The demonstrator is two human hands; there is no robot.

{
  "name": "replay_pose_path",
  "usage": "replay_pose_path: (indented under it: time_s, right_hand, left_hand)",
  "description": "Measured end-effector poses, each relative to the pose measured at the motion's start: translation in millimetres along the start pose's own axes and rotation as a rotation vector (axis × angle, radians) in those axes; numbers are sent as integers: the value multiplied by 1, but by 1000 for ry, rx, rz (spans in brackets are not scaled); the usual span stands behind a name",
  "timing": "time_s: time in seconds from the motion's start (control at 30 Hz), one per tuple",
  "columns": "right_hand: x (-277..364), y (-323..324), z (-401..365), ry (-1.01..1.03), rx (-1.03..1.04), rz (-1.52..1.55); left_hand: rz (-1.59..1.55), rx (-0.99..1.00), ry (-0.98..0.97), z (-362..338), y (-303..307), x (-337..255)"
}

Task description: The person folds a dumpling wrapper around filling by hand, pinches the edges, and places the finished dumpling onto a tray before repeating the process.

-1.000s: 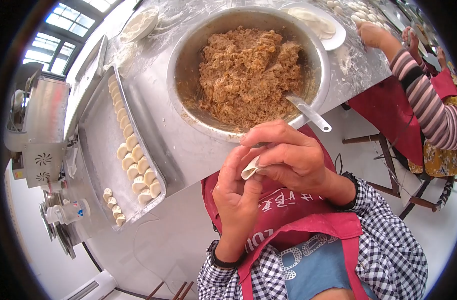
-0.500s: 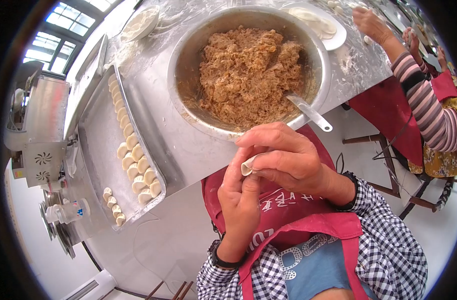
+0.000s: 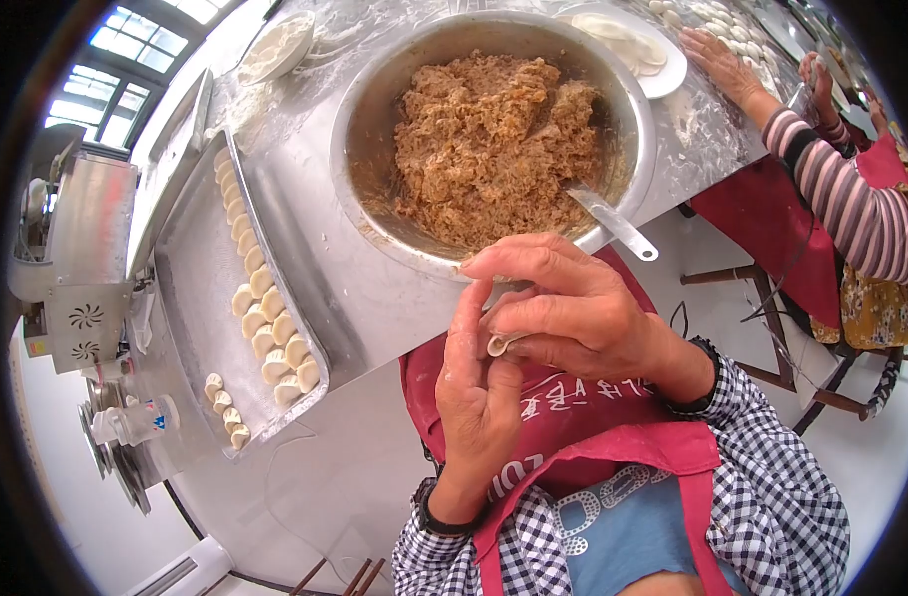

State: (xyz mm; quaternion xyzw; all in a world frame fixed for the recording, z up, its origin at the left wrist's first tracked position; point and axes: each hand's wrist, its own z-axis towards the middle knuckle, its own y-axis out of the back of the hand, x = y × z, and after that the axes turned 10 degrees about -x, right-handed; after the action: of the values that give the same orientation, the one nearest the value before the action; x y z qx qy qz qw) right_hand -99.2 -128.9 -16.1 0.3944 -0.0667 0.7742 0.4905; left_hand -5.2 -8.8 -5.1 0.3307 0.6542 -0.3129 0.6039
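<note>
A small pale dumpling (image 3: 497, 345) is pinched between my two hands, just in front of the bowl's near rim. My right hand (image 3: 573, 308) curls over it with thumb and fingers and covers most of it. From the other side, my left hand (image 3: 474, 387) presses its thumb and fingers on the dumpling's edge. Only a folded end of the dough shows. Beyond my hands stands a large metal bowl (image 3: 347, 149) of brown minced filling (image 3: 493, 149), with a flat metal spatula (image 3: 618, 223) leaning out over the rim.
To the left lies a metal tray (image 3: 191, 288) with rows of finished dumplings (image 3: 265, 328). A plate of dough wrappers (image 3: 623, 45) stands behind the bowl, and a white bowl (image 3: 275, 48) at the back left. At the right, a co-worker's hand (image 3: 727, 70) is by dough pieces (image 3: 737, 30).
My fingers have shifted along the dumpling, and less of its dough shows now. The co-worker's hand has lowered to the table beside the dough pieces.
</note>
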Motion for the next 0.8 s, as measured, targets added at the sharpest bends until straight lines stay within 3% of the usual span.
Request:
replay_pose_path:
  time_s: [0.23,0.3,0.4,0.5,0.8]
  right_hand:
    - [-2,-4,-7,7,-68,23]
    - [-1,-7,-7,-37,-170,72]
    - [0,-7,-7,-39,-183,70]
    - [-1,-7,-7,-32,-197,65]
    - [0,-8,-8,-63,-173,115]
  left_hand:
    - [-76,50,52,2,5,5]
    - [-335,34,230,1,3,4]
    - [-556,52,333,3,2,0]
    - [-628,161,375,5,9,3]
    - [-613,168,363,4,10,1]
